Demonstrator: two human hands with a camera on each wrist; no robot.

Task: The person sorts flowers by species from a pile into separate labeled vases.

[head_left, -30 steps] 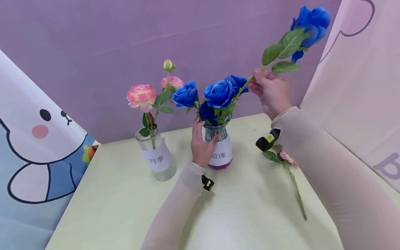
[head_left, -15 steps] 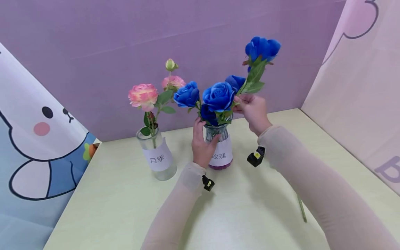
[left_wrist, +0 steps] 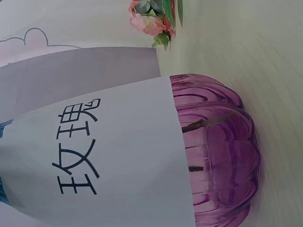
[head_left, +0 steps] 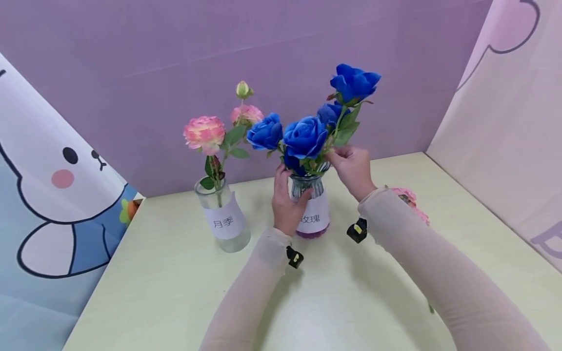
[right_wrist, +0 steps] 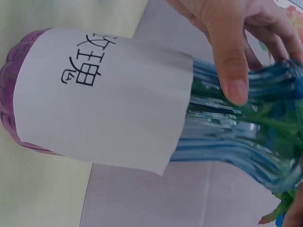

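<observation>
In the head view my left hand [head_left: 287,207] grips the neck of a glass vase [head_left: 312,234], blue above and purple at the base, wrapped in a white paper label [head_left: 316,207]. The thumb [right_wrist: 232,61] lies along the blue glass in the right wrist view. Several blue roses [head_left: 306,137] stand in this vase. Just over the rim, on its right side, my right hand [head_left: 354,171] pinches the stem of another blue rose [head_left: 354,84], which rises upright with its bloom above the others. The lower end of that stem is hidden behind leaves and fingers.
A clear glass vase [head_left: 234,243] with a label and pink flowers [head_left: 204,135] stands to the left. A pink flower [head_left: 412,202] lies on the table [head_left: 167,273] at the right, partly covered by my right sleeve. A purple cloth [head_left: 153,97] hangs behind.
My right hand has brought the blue rose down and left, from high at the right to the vase's rim, turning it upright. My left hand has kept its grip on the vase.
</observation>
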